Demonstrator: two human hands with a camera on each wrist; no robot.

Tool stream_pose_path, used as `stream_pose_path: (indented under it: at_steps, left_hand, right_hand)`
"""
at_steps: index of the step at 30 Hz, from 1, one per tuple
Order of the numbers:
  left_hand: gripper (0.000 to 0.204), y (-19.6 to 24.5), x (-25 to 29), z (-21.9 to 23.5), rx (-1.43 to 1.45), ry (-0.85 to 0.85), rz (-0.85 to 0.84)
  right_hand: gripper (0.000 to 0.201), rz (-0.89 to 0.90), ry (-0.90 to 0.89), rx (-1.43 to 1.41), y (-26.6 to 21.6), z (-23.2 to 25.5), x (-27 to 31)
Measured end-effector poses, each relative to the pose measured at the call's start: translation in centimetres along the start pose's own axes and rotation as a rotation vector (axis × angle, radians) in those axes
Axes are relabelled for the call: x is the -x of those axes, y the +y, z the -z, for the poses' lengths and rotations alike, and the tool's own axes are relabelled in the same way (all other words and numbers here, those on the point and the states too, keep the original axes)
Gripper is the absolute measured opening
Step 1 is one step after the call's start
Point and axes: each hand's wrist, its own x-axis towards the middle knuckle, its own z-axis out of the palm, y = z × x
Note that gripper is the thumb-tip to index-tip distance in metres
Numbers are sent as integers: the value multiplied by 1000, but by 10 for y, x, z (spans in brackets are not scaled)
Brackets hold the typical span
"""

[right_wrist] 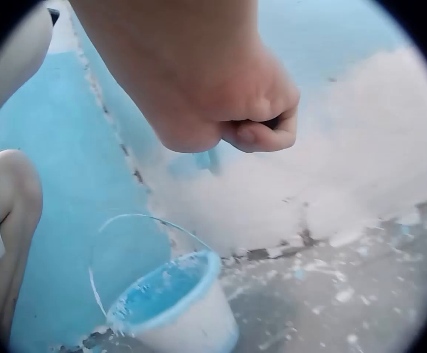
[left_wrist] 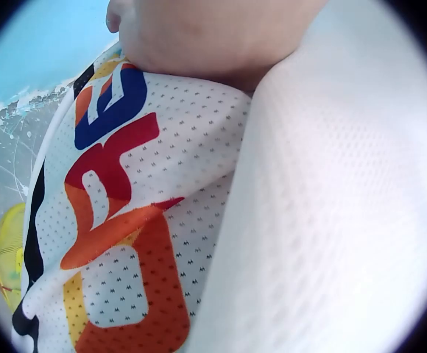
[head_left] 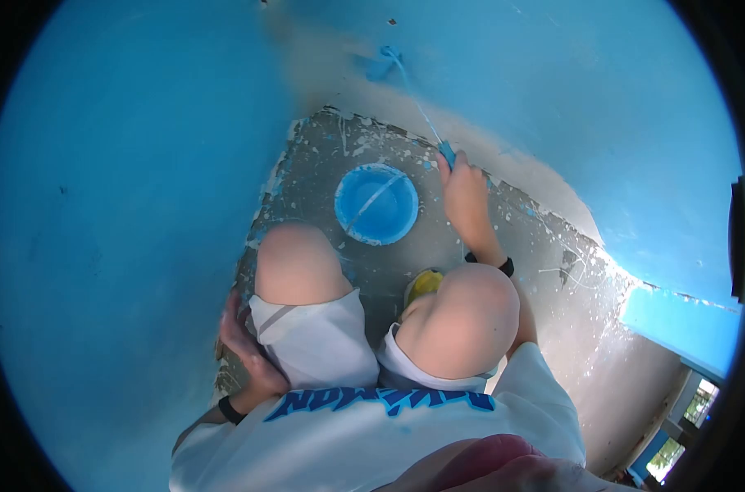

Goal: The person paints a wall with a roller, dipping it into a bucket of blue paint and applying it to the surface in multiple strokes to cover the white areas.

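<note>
My right hand [head_left: 467, 193] grips the blue handle of a paint roller [head_left: 446, 153]. Its thin rod slants up and away to the blue roller head [head_left: 382, 67], which overlaps a pale stretch of wall near the corner. Curled fingers of the right hand [right_wrist: 261, 121] show in the right wrist view, hiding most of the roller. Below sits a bucket of blue paint [head_left: 397, 209], its rim smeared and its wire handle [right_wrist: 143, 215] raised in the right wrist view. Beside the left thigh, my left hand [head_left: 245, 344] lies with fingers extended, holding nothing.
Blue-painted walls [head_left: 143, 205] meet at a corner ahead, with bare pale patches low on the right wall [right_wrist: 390, 125]. Paint specks cover the grey floor [head_left: 544, 271]. A yellow shoe [head_left: 426, 283] shows between the bent knees. Windows [head_left: 700, 402] lie far off at the lower right.
</note>
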Motion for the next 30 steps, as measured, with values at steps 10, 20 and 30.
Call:
stream_pose_path:
  at_steps: [10, 20, 30]
  left_hand:
    - [90, 1, 8, -3, -16, 10, -49]
    - [95, -3, -4, -1, -20, -22, -1]
    - [89, -6, 3, -3, 55, -9, -60]
  right_hand:
    - [46, 207, -35, -13, -50, -6, -57]
    - [49, -255, -21, 197, 95, 29, 57]
    - [45, 162, -74, 113, -31, -37, -50]
